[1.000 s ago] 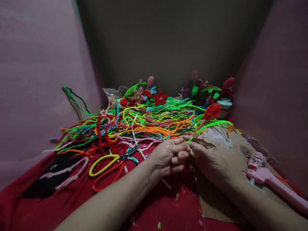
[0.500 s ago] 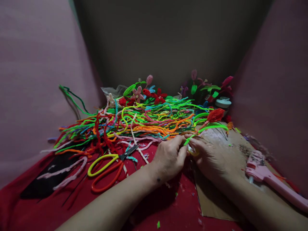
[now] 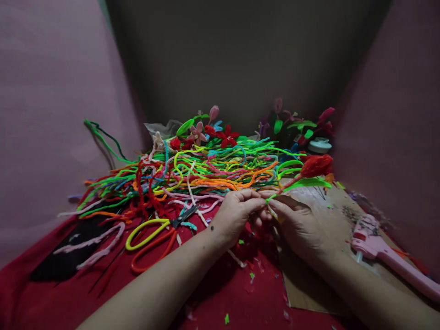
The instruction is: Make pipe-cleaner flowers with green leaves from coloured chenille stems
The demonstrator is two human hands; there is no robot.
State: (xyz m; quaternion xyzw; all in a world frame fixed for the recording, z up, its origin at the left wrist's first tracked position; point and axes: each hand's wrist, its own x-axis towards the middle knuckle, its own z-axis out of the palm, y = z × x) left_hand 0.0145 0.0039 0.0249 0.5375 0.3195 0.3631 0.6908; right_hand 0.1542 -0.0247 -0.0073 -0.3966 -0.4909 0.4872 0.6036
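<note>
Between my two hands is a pipe-cleaner flower with a red bud (image 3: 315, 166) and green leaves (image 3: 307, 183). My right hand (image 3: 295, 220) pinches its stem from the right, the bud leaning up and to the right above the knuckles. From the other side, my left hand (image 3: 235, 213) has thumb and fingers closed on a green pipe cleaner (image 3: 268, 200) at the stem's lower part. Something clear and yellowish shows below the right fingertips, too hidden to name. Left of my left wrist lie scissors (image 3: 151, 238) with one yellow and one red handle.
A heap of coloured pipe cleaners (image 3: 206, 169) spreads behind my hands. Finished flowers (image 3: 228, 136) stand at the back. On the right, a pink glue gun (image 3: 371, 240) rests on a cardboard sheet (image 3: 309, 288). A black flat thing (image 3: 55, 263) lies left on the red cloth (image 3: 113, 311).
The flower has turned, its red bud shifting right and slightly up. My left hand has rolled, with its fingers now reaching under the stem, while my right hand stays nearly in place.
</note>
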